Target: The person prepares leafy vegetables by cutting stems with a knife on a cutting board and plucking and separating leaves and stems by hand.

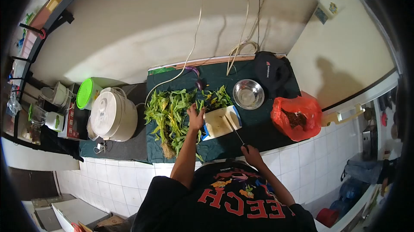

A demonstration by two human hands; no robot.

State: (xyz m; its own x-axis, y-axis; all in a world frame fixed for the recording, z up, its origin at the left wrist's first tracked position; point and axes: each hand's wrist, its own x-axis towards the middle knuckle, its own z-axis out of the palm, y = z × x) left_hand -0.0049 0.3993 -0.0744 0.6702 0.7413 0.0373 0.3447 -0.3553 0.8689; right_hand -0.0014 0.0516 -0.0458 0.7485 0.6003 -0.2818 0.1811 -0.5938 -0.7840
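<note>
My left hand is closed round some green stems at the left edge of a white cutting board with blue ends. A heap of leafy greens lies left of that hand, with roots toward the near edge. More cut greens sit just beyond the board. My right hand grips the handle of a knife, whose blade reaches up over the board's right part. A steel bowl stands beyond the board to the right.
A rice cooker and a green-lidded container stand at the left. A red plastic bag with brown contents and a black cap are on the right. A purple eggplant and a white cable lie near the wall.
</note>
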